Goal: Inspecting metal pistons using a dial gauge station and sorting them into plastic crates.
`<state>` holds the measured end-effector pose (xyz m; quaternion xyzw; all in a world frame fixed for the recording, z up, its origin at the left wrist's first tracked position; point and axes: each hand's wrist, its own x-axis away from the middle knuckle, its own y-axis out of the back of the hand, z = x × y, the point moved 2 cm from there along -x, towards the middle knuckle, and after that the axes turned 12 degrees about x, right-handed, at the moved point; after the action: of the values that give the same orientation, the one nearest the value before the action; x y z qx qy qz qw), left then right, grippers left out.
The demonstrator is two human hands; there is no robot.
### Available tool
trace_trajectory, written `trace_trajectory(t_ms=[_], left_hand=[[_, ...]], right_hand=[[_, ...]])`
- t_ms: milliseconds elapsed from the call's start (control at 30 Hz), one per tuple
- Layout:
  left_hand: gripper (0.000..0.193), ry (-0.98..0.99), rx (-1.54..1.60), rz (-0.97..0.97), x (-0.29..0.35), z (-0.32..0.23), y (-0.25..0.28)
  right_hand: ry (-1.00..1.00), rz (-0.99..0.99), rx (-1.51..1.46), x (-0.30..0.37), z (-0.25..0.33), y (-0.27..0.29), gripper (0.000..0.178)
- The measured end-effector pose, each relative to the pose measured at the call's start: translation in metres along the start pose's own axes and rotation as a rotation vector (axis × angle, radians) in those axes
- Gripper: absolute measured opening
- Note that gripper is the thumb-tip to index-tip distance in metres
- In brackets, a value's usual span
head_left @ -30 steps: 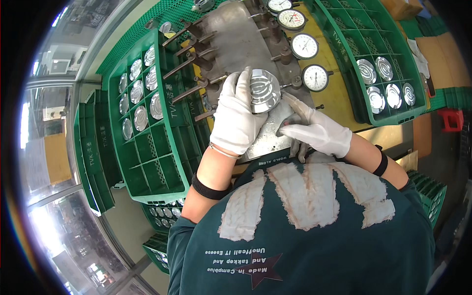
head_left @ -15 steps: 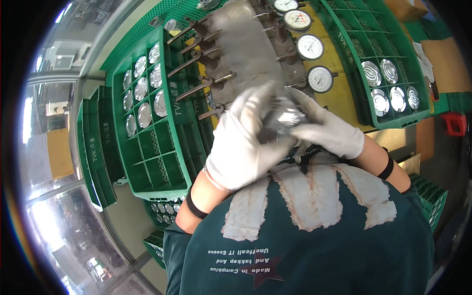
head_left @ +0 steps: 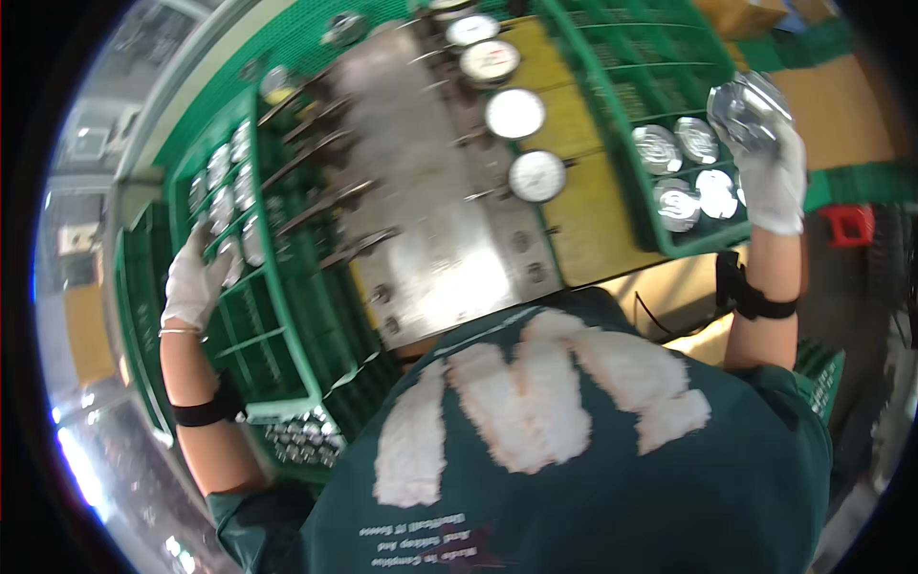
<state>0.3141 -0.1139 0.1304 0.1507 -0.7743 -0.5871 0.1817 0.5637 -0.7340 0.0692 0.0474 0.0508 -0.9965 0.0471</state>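
Note:
My right hand point(head_left: 773, 177), in a white glove, grips a shiny metal piston point(head_left: 751, 110) above the near end of the right green crate point(head_left: 660, 251). Just below it, several pistons point(head_left: 677, 203) sit in the crate's compartments. My left hand point(head_left: 194, 287), also gloved, reaches into the left green crate point(head_left: 287, 335). Its thumb and fingers are apart over a compartment in the nearest row of pistons point(head_left: 220, 209). What lies directly beneath that hand is mostly hidden. Between my arms is a flat metal plate fixture point(head_left: 435, 239) with no piston in front of me.
Several round dial gauges point(head_left: 537, 176) line the fixture's right side on a yellow base point(head_left: 598, 215). Metal rods point(head_left: 330, 206) stick out along its left side. A lower crate of pistons point(head_left: 304, 440) stands near my left elbow. A red stool point(head_left: 849, 226) is at far right.
My hands have parted from in front of my chest. The right has carried the piston to the right crate, and the left has gone to the left crate. The view has shifted too.

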Motion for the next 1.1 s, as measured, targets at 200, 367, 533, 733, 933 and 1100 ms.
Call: trace_trajectory(t_ms=[200, 367, 533, 733, 933, 1100], left_hand=[[0.089, 0.184, 0.174, 0.277, -0.076, 0.099, -0.093], [0.084, 0.074, -0.102, 0.19, -0.072, 0.045, -0.099], [0.076, 0.277, -0.22, 0.209, -0.058, 0.02, -0.086], [0.064, 0.225, 0.138, -0.227, 0.014, -0.031, -0.007], [0.072, -0.216, 0.45, -0.189, 0.115, -0.136, -0.008], [0.061, -0.689, 0.302, 0.049, 0.103, -0.224, -0.06]], right_hand=[[0.082, -0.291, 1.188, -0.053, -0.042, 0.118, 0.075], [-0.174, -0.133, 1.665, -0.069, -0.064, 0.127, 0.082], [-0.442, -0.06, 1.852, -0.088, -0.088, 0.117, 0.077], [-0.152, -0.135, 1.713, -0.089, -0.057, 0.142, 0.072], [0.038, -0.02, 1.17, -0.051, -0.021, 0.066, 0.045], [-0.024, 0.29, 0.643, 0.005, -0.01, -0.068, 0.041]])
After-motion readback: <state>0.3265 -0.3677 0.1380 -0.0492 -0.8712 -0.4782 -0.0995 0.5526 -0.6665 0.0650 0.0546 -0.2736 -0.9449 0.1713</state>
